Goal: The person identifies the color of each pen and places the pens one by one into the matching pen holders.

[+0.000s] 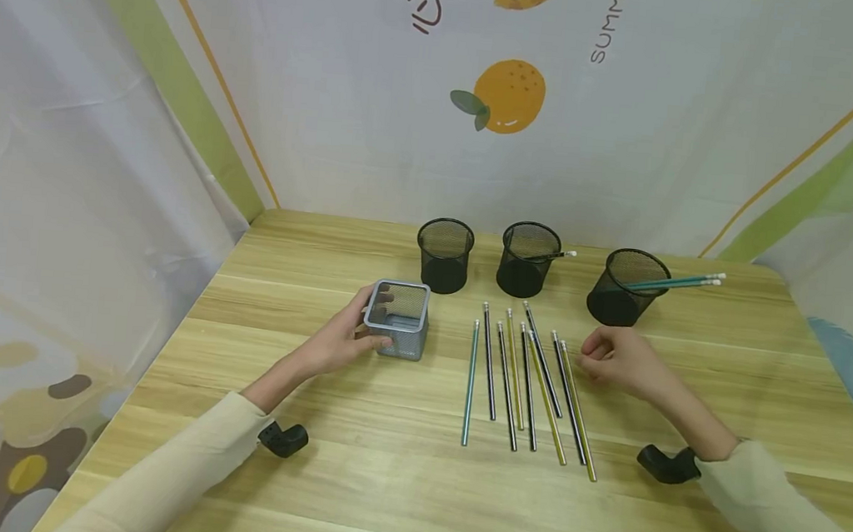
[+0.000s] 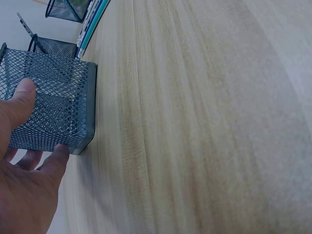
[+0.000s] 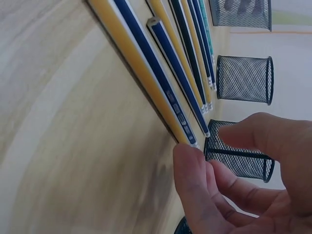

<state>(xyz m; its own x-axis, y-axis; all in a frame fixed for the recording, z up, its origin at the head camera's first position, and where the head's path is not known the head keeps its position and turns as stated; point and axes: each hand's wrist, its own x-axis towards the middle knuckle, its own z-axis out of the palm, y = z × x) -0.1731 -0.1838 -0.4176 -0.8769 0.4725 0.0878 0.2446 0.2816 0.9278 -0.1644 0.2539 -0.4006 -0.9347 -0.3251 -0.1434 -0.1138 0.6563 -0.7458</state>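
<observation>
A square grey mesh pen holder [image 1: 404, 344] stands in my left hand [image 1: 346, 335], thumb on its near side and fingers round the far side. The left wrist view shows the thumb [image 2: 24, 95] flat on the mesh. My right hand [image 1: 625, 361] is by the eraser ends of the rightmost pencils, fingers bent and thumb apart from the index finger. In the right wrist view, the index fingertip [image 3: 187, 151] overlaps the eraser end of a yellow pencil [image 3: 141, 73]; nothing sits between finger and thumb. A dark blue pencil [image 1: 574, 403] lies beside that yellow one.
Several more pencils, including a teal pencil [image 1: 470, 386], lie side by side mid-table. Behind are a round black mesh cup [image 1: 445, 267], another black cup [image 1: 521, 273] with a dark pencil, and a tilted black cup [image 1: 615, 302] with teal pencils. A printed curtain [image 1: 347, 126] hangs behind the table.
</observation>
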